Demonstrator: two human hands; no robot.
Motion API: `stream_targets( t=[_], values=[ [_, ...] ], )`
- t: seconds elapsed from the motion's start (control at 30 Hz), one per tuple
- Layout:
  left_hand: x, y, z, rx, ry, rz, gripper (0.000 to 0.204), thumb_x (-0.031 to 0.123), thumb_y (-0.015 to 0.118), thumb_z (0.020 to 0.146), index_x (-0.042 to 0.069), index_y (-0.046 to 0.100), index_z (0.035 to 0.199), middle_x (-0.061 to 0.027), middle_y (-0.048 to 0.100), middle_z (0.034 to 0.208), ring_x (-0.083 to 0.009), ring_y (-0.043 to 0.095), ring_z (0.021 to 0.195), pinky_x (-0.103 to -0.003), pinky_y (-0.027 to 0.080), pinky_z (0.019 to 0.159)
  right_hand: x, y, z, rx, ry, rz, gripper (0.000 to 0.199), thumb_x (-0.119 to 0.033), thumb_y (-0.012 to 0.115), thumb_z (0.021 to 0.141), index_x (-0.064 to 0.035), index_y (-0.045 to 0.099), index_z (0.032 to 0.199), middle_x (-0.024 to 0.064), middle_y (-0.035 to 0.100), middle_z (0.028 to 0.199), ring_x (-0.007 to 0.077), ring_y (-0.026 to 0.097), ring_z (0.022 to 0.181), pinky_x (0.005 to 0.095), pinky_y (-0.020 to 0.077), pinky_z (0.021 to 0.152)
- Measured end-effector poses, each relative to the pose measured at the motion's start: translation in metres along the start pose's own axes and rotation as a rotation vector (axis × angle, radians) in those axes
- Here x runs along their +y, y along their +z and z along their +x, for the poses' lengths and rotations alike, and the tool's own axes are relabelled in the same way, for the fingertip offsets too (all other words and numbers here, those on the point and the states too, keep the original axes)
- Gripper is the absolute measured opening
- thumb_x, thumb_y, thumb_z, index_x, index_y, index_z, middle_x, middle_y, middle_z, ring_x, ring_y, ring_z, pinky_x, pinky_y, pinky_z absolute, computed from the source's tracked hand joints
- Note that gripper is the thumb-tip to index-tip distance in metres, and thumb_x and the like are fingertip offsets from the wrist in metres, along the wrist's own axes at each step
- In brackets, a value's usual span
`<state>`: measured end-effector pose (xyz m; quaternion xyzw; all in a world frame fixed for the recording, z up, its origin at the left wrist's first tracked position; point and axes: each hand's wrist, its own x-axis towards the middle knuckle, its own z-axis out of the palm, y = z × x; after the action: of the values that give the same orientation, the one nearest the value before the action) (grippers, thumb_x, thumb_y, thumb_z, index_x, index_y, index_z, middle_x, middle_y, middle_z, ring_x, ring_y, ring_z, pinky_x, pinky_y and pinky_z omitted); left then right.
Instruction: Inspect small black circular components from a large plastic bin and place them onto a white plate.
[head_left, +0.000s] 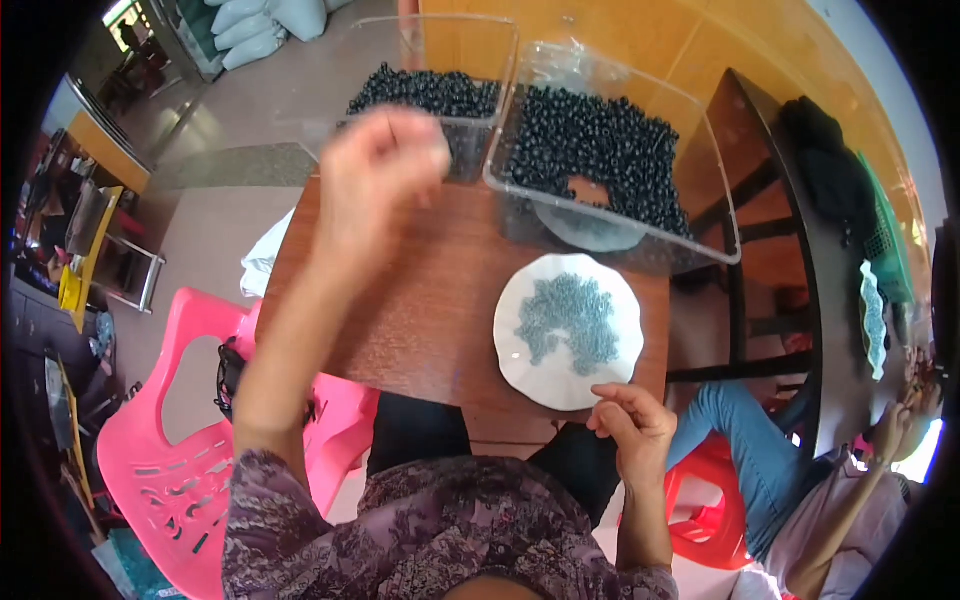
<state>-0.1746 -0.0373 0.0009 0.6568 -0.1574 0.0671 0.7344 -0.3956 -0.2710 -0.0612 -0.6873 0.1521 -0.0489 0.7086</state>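
Right hand [637, 425] is nearer the white plate [508, 345]; heap of pale bits [570, 308] lies at 11 o'clock, no clear long axis. Half curled, cannot tell if gripping. Left hand [375, 165] blurred, bent, contents unclear; black beads [435, 93] at 1 o'clock.

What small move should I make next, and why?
Perhaps ease the right hand toward the pale pieces: it is at the near rim of the white plate they lie on, and the left hand is raised away from the plate.
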Motion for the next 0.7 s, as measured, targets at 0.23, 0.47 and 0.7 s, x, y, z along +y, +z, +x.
stream_targets(
  t=[0.23,0.47,0.7],
  values=[
    [-0.044,-0.078,0.150,0.164,0.125,0.977,0.030,0.032,0.070,0.074,0.006,0.065,0.089,0.0006,0.061,0.066,-0.0075,0.055,0.060,-0.022,0.042,0.055,-0.007,0.009,0.010,0.015,-0.026,-0.127,0.016,0.004,0.055,0.081,0.0059,0.063,0.095,0.0063,0.061,0.070,0.0089,0.056,0.062,0.0187,0.0440,0.056],
    [-0.045,-0.069,0.138,0.161,0.268,1.260,0.031,0.028,0.069,0.077,0.004,0.064,0.096,-0.0021,0.064,0.077,-0.0094,0.058,0.071,-0.022,0.046,0.066,0.015,0.003,0.042,-0.025,-0.376,-0.445,0.017,0.006,0.062,0.074,0.0020,0.064,0.090,0.0042,0.058,0.075,0.0121,0.054,0.069,0.0229,0.0422,0.060],
    [-0.003,0.035,0.067,0.097,0.414,0.833,0.026,0.011,0.062,0.076,0.001,0.058,0.100,-0.0071,0.061,0.080,-0.0169,0.058,0.076,-0.028,0.048,0.069,0.030,0.024,0.078,-0.017,-0.746,-0.971,0.014,0.000,0.064,0.064,-0.0043,0.061,0.077,0.0101,0.052,0.073,0.0273,0.053,0.069,0.0362,0.0425,0.059]
  ],
)
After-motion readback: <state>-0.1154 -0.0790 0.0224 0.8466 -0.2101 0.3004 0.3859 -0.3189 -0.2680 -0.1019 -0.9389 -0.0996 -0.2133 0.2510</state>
